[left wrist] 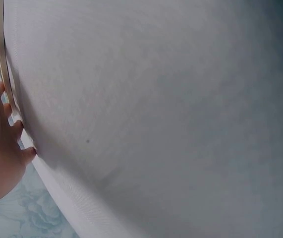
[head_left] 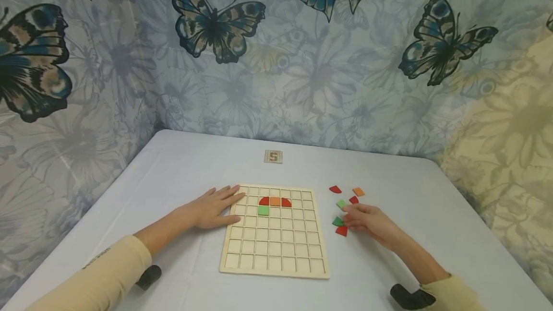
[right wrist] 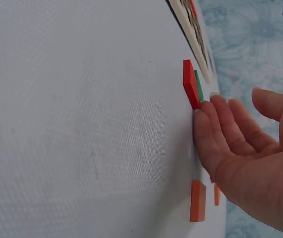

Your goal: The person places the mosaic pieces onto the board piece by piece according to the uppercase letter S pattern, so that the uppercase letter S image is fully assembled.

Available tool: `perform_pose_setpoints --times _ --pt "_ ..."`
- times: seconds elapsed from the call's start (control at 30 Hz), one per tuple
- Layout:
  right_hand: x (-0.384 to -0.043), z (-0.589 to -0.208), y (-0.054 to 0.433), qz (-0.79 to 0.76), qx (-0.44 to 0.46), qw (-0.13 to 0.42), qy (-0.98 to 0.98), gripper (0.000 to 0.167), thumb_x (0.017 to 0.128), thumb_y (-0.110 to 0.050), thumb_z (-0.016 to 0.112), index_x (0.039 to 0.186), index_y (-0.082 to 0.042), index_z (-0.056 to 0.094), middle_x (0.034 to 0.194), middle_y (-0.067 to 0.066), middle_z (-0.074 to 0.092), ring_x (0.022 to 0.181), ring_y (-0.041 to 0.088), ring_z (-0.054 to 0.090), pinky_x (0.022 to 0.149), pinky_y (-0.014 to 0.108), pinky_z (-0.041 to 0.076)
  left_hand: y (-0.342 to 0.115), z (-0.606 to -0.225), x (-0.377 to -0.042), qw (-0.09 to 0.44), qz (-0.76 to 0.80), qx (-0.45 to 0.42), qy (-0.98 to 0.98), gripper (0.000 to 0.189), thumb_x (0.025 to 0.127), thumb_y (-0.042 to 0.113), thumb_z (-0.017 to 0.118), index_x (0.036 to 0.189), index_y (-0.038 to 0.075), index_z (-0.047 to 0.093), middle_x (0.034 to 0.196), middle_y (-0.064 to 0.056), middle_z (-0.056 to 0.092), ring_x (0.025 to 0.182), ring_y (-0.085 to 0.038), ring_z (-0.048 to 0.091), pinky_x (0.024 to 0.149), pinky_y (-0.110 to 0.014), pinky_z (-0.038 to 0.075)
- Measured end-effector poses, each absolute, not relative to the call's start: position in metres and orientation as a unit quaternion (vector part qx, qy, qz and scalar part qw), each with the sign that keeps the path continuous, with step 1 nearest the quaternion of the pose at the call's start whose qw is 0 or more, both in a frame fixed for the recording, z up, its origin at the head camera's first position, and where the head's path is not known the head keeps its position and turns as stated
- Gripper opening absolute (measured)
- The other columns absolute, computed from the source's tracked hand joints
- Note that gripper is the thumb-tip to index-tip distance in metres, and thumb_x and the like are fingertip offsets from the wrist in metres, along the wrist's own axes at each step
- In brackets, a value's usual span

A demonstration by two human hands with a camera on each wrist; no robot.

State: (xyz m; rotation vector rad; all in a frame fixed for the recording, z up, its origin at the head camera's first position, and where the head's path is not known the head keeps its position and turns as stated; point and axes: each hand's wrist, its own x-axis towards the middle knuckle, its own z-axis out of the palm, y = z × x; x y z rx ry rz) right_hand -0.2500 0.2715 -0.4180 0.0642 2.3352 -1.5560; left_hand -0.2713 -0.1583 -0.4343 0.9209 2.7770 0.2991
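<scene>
White worktop [head_left: 186, 277], finely textured, carrying the following, near to far.

Sleeves, two, cream: left sleeve [head_left: 110, 270] and right sleeve [head_left: 453, 294]. Black fittings, one by each cuff: left fitting [head_left: 149, 277], right fitting [head_left: 408, 297].

Board [head_left: 275, 274], one, pale, ruled into square cells; lies flat between the two hands.

Right hand [head_left: 373, 222]: to the right of the board, fingers lightly bent and side by side, thumb parted from them by a clear gap in the right wrist view; fingertips at the near red piece [head_left: 341, 231].

Left hand [head_left: 213, 209]: spread, palm down, with thumb and fingertips resting on the board's left edge.

Loose pieces, right of the board: dark green piece [head_left: 338, 221], just beyond the near red one; light green piece [head_left: 341, 203], partly covered by the right hand; middle red piece [head_left: 354, 199], close by; far red piece [head_left: 335, 189]; orange piece [head_left: 358, 191].

Set pieces, in cells toward the board's far end: green square [head_left: 263, 210]; beyond it, one row of three, orange square [head_left: 275, 201] between left red quarter [head_left: 264, 201] and right red quarter [head_left: 286, 202].

Tag [head_left: 273, 156], one, marked "S", beyond the board.

Walls [head_left: 242, 95]: floral, with large blue butterflies [head_left: 213, 25].
</scene>
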Motion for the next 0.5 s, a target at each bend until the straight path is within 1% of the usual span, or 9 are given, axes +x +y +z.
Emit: perform_pose_setpoints --times 0.07,0.2,0.3,0.5 --pt "-0.2493 -0.4178 0.2709 -0.541 0.015 0.160 0.826 0.057 0.094 -0.037 0.061 0.123 0.011 0.050 0.104 0.012 0.063 0.096 0.022 0.062 0.085 0.032 0.051 -0.1587 -0.4345 -0.2721 0.097 0.100 0.312 0.940 0.076 0.095 0.063 0.037 0.153 0.016 0.024 0.157 -0.009 0.015 0.142 -0.032 0.015 0.109 -0.057 0.012" --pt "-0.2461 -0.4164 0.2683 -0.523 0.009 0.151 0.839 0.051 0.094 -0.032 0.062 0.122 0.010 0.053 0.102 0.011 0.064 0.093 0.023 0.062 0.085 0.034 0.051 -0.1585 -0.4347 -0.2732 0.099 0.100 0.311 0.940 0.077 0.094 0.065 0.036 0.153 0.017 0.024 0.157 -0.008 0.015 0.142 -0.032 0.014 0.109 -0.057 0.012" --pt "-0.2434 -0.4158 0.2669 -0.513 0.004 0.145 0.846 0.044 0.094 -0.027 0.063 0.119 0.008 0.056 0.099 0.009 0.064 0.090 0.022 0.062 0.082 0.033 0.052 -0.1573 -0.4336 -0.2731 0.103 0.101 0.311 0.939 0.077 0.094 0.065 0.036 0.153 0.017 0.024 0.157 -0.009 0.015 0.142 -0.032 0.014 0.109 -0.057 0.012" --pt "-0.2414 -0.4180 0.2668 -0.481 -0.019 0.137 0.866 0.038 0.091 -0.026 0.067 0.115 0.002 0.062 0.098 0.006 0.065 0.085 0.021 0.060 0.076 0.032 0.051 -0.1570 -0.4344 -0.2728 0.102 0.097 0.309 0.940 0.077 0.094 0.065 0.036 0.153 0.016 0.025 0.158 -0.008 0.015 0.142 -0.031 0.014 0.110 -0.057 0.012"
